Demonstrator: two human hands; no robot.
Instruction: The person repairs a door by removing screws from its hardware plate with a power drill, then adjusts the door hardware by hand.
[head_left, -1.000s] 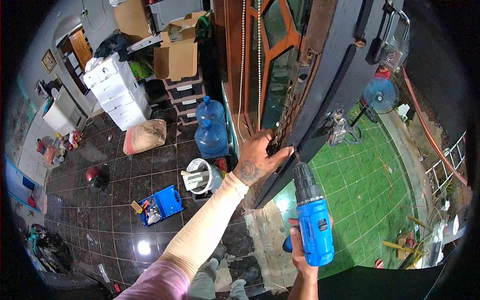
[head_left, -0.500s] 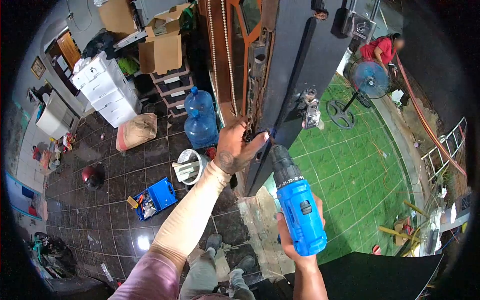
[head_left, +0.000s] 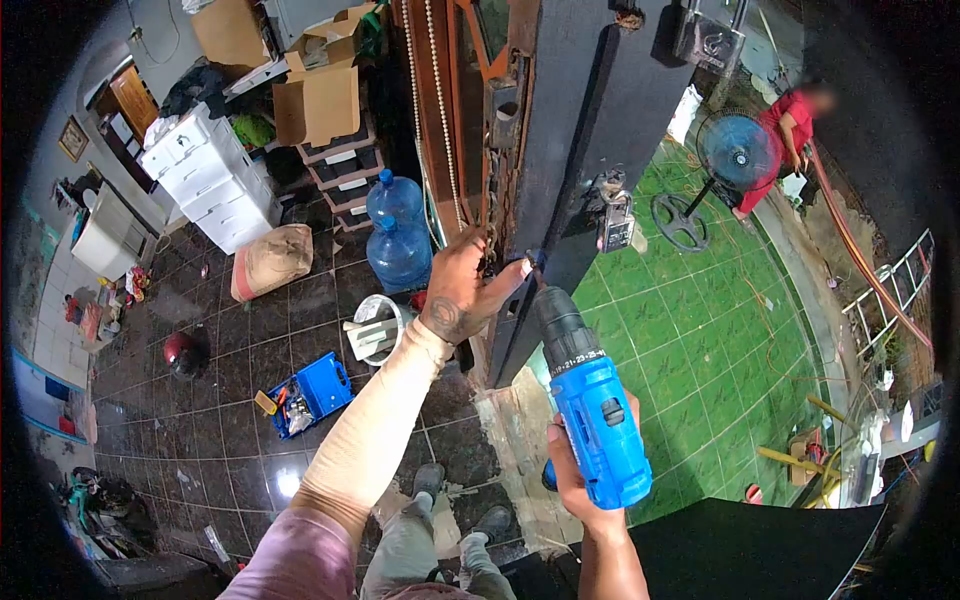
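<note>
My right hand (head_left: pixel 575 465) is wrapped around the handle of a blue cordless drill (head_left: pixel 600 430). The drill tilts up and to the left, with its black chuck (head_left: pixel 562 318) close to the dark door's edge. A thin bit reaches from the chuck to the door (head_left: pixel 590 110). My left hand (head_left: pixel 465 290) grips the worn door edge beside the bit; its thumb lies stretched near the bit's tip, and the other fingertips are partly hidden. Just above the drill hangs a padlock (head_left: pixel 618 222) on a hasp, and a rusty lock plate (head_left: pixel 503 110) runs along the edge.
Blue water bottles (head_left: pixel 398 240), a white bucket (head_left: pixel 378 330) and an open blue tool case (head_left: pixel 318 390) stand on the dark tiles. White drawers (head_left: pixel 215 185) are farther back. On the right, a fan (head_left: pixel 738 155) stands on green tiles near a person in red (head_left: pixel 785 130).
The person in red has straightened up and shifted right. My view has shifted slightly, and the drill and my left hand hold nearly the same place at the door edge.
</note>
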